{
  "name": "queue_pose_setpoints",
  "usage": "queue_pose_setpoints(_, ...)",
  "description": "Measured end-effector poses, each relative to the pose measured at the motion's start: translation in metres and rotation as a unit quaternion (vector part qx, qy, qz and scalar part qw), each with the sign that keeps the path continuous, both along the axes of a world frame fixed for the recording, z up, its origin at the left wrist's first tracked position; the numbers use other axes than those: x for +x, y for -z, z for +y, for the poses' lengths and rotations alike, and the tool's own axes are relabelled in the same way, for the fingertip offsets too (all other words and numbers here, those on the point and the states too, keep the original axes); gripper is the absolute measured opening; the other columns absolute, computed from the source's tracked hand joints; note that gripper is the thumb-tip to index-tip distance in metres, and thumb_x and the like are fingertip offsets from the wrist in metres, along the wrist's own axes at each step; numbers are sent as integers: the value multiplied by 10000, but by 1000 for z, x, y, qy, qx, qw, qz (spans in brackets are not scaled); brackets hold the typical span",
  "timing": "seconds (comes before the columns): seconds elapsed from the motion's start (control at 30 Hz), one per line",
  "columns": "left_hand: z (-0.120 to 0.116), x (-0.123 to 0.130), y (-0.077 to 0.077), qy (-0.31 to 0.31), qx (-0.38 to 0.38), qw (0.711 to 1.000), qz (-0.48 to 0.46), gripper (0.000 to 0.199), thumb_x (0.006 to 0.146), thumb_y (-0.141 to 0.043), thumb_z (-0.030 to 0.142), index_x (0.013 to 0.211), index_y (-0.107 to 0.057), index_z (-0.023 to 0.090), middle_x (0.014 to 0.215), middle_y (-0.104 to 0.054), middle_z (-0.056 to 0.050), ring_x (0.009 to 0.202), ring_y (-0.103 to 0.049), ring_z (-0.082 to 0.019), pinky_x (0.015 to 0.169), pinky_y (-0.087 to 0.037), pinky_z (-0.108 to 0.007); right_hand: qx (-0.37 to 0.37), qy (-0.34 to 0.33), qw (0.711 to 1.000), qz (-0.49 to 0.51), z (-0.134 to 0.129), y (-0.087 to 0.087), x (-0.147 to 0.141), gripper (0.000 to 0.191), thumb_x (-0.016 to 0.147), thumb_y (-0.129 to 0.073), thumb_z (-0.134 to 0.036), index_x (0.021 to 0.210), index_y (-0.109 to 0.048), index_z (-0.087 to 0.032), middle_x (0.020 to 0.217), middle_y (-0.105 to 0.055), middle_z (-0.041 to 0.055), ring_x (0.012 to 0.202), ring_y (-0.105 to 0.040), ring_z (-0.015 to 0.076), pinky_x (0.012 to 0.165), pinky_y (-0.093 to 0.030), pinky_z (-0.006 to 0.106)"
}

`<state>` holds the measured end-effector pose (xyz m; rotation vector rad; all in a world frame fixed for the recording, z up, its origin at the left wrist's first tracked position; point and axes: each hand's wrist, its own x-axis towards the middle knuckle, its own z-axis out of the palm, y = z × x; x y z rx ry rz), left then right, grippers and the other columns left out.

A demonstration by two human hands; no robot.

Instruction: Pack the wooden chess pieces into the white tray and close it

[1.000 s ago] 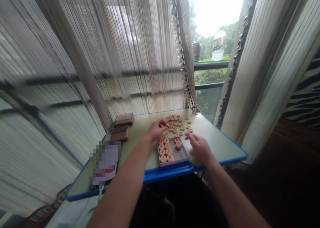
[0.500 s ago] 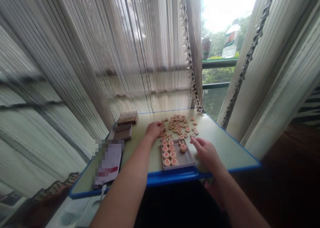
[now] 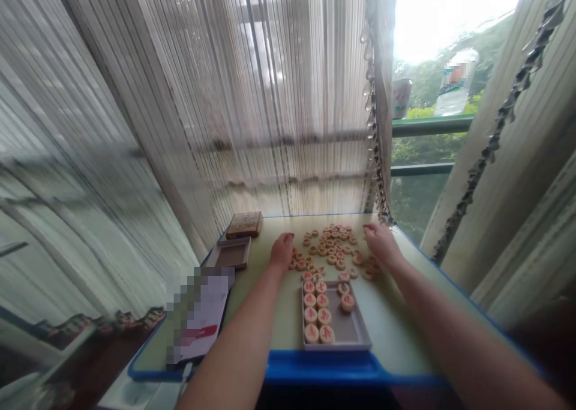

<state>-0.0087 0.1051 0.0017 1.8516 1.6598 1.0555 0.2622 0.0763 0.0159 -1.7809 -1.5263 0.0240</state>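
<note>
The game pieces (image 3: 332, 259) are thick, pale, round discs bearing red or dark characters. Many lie loose on the table (image 3: 254, 290) beyond the shallow tray (image 3: 353, 333); others form two columns along its left wall. The left hand (image 3: 282, 251) and right hand (image 3: 382, 245) flank the loose discs, fingers curled; whether either grips one cannot be determined.

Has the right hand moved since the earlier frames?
Yes, the right hand has moved forward, beyond the open tray, toward the far table edge.
</note>
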Motion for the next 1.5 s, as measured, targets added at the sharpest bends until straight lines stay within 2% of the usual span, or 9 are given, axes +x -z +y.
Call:
queue_pose_setpoints(0.13, -2, 5, -1, -46, -33, 998, -37, 354, 872, -288, 304, 1005, -586, 168, 921, -664, -59, 805, -615, -136, 673, -479, -228, -58, 14, 998, 33, 10, 18, 8, 394, 793, -375, -284, 1003, -658, -109, 986, -662, 155, 932, -590, 248, 816, -424, 336)
queue_pose_setpoints(0.27, 7, 13, -16, -59, -81, 995, 11, 330, 844, -326, 288, 947, -611, 157, 840, -670, -62, 715, -620, -144, 580, -458, -224, -83, -20, 990, 110, 8, 18, 8, 391, 754, -406, -269, 1022, -648, -119, 965, -673, 122, 860, -613, 212, 747, -450, 298)
queue_pose_setpoints(0.37, 28, 25, -34, -40, -63, 993, 96, 260, 788, -423, 284, 800, -636, 136, 853, -677, -98, 793, -619, -194, 618, -446, -252, -76, -41, 987, 139, 7, 15, 7, 375, 708, -405, -189, 971, -666, -131, 922, -686, 91, 820, -622, 178, 732, -456, 265)
queue_pose_setpoints(0.57, 63, 57, -55, 37, -7, 995, 90, 243, 780, -468, 321, 811, -643, 154, 810, -684, -74, 784, -613, -193, 688, -442, -275, -63, -9, 990, 128, 10, 12, 12, 386, 667, -395, -112, 928, -678, -133, 881, -694, 77, 803, -626, 163, 727, -458, 247)
queue_pose_setpoints(0.83, 56, 62, -32, 156, 85, 962, 206, 310, 825, -387, 234, 969, -647, 146, 1082, -633, -107, 1037, -552, -221, 933, -386, -324, -99, -30, 995, -12, 10, 16, 12, 351, 735, -418, -146, 953, -692, -155, 983, -680, 105, 946, -602, 232, 857, -425, 336)
queue_pose_setpoints(1.0, 54, 61, -25, 174, 77, 949, 252, 334, 830, -365, 233, 978, -649, 137, 1053, -638, -119, 995, -568, -225, 906, -408, -330, -90, -81, 991, -63, 10, 15, 7, 319, 756, -427, -174, 916, -703, -175, 980, -678, 85, 950, -586, 225, 877, -408, 332)
queue_pose_setpoints(1.13, 50, 67, -25, 189, 80, 942, 264, 330, 827, -405, 297, 1015, -638, 158, 1074, -629, -95, 998, -562, -205, 896, -413, -299, -93, -78, 990, -73, 9, 14, 7, 295, 780, -451, -239, 921, -696, -156, 968, -677, 97, 935, -588, 225, 860, -414, 320)
queue_pose_setpoints(1.33, 39, 80, -23, 270, 124, 911, 286, 354, 866, -359, 370, 1038, -638, 236, 1125, -617, -35, 1073, -518, -191, 954, -367, -310, -77, -93, 990, -76, 10, 17, 6, 256, 785, -506, -298, 921, -688, -179, 943, -688, 66, 923, -591, 221, 867, -410, 324)
queue_pose_setpoints(1.5, 37, 83, -22, 276, 122, 905, 301, 330, 859, -377, 351, 999, -654, 239, 1076, -637, -35, 1056, -525, -190, 953, -362, -316, -65, -101, 990, -75, 10, 20, 6, 240, 783, -518, -304, 907, -685, -184, 919, -688, 69, 889, -600, 214, 845, -424, 329)
